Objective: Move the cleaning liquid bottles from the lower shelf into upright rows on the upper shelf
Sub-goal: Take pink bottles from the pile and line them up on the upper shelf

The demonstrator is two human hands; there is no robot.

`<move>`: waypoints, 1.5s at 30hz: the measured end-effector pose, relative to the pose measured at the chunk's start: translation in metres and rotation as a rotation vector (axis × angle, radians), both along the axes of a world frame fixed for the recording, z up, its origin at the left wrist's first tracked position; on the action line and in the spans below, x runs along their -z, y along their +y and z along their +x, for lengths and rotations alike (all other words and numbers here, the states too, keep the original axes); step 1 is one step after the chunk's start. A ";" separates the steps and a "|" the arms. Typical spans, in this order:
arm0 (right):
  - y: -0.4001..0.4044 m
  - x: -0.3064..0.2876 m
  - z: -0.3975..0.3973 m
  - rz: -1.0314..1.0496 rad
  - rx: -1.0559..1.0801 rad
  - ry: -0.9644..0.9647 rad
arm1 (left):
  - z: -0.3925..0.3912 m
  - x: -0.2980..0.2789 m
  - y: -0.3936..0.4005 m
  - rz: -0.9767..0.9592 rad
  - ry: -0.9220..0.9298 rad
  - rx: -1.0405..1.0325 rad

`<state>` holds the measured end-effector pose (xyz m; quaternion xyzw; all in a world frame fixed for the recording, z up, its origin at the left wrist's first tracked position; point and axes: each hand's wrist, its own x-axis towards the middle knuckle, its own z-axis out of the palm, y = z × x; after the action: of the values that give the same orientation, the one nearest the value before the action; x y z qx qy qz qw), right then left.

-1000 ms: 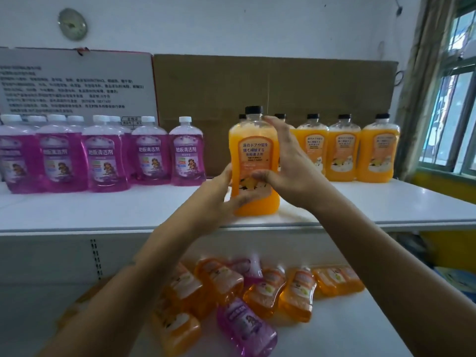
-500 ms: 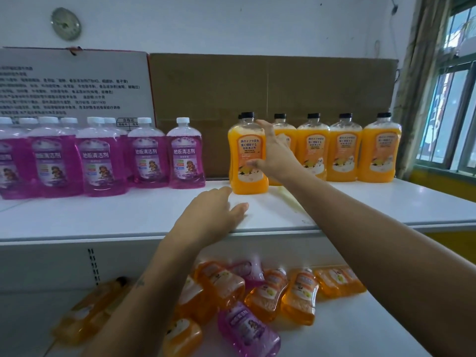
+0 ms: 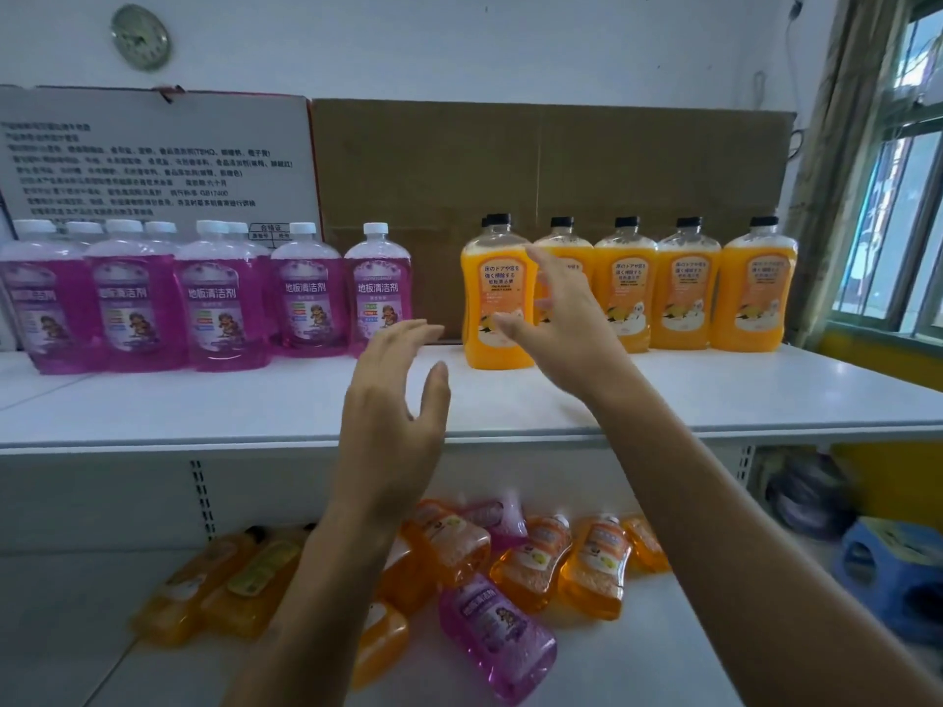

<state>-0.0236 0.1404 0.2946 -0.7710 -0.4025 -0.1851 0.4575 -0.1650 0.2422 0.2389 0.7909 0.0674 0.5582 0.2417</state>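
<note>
Two bare forearms reach in from the bottom edge, with no sleeve, watch or band showing on either; the left hand [image 3: 393,400] and right hand [image 3: 556,324] wear no gloves or rings, nails short and unpainted

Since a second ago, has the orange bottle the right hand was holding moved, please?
Yes. The orange bottle went from the upper shelf's front edge back to the cardboard panel, joining the orange row; the right hand has let go.
</note>
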 end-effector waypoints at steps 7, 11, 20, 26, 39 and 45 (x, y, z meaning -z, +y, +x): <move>-0.068 0.102 -0.105 0.399 -0.333 0.246 | -0.051 0.084 -0.022 -0.078 -0.213 0.058; -0.061 0.165 -0.118 0.299 -0.339 0.437 | -0.056 0.121 -0.026 -0.252 -0.153 0.083; -0.037 0.267 -0.053 -0.119 -0.116 0.604 | -0.030 0.208 -0.021 -0.834 0.201 0.153; 0.006 0.291 0.012 -0.504 -0.072 0.509 | 0.008 0.231 -0.023 -0.972 0.637 0.273; 0.001 0.317 -0.001 -0.546 -0.094 0.623 | 0.006 0.267 -0.028 -0.899 0.759 0.434; -0.025 0.338 -0.019 -0.153 0.024 0.841 | -0.007 0.270 -0.053 -0.785 0.733 0.446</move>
<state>-0.0428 0.1153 -0.0432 -0.8158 -0.1846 0.1706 0.5209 -0.1724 0.1890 -0.0313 0.7787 0.1803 0.1167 0.5895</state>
